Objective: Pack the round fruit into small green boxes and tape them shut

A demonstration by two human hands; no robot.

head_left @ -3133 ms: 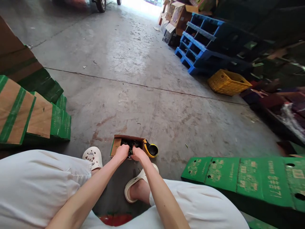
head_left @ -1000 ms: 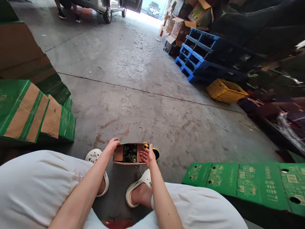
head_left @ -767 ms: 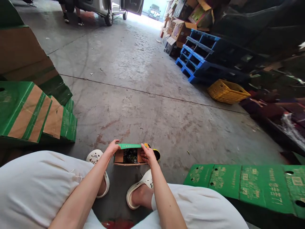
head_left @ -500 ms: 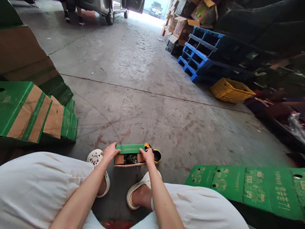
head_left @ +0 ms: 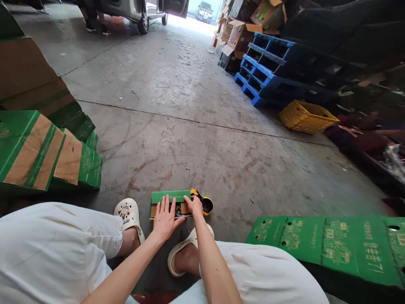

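Note:
A small green cardboard box (head_left: 157,196) lies on the floor between my feet. Its top is partly open, with brown inner flaps and dark, shiny contents showing in the gap. Over the middle of it my left hand (head_left: 164,220) lies flat, fingers spread across the green flap and the gap. My right hand (head_left: 195,206) grips the box's right end, thumb on the green flap. Just beyond that hand, on the floor, is a yellow and black thing (head_left: 207,205) that looks like a tape dispenser, partly hidden by the fingers.
Green and brown boxes (head_left: 25,147) are stacked at left, and a row of green boxes (head_left: 344,245) stands at right. Blue pallets (head_left: 259,71), a yellow crate (head_left: 306,116) and piled cartons (head_left: 237,36) line the far right. A vehicle (head_left: 133,9) and a person's legs are at the back.
My left hand has let go of the box's left end and moved right, onto its middle, with fingers spread. My right hand stays at the right end.

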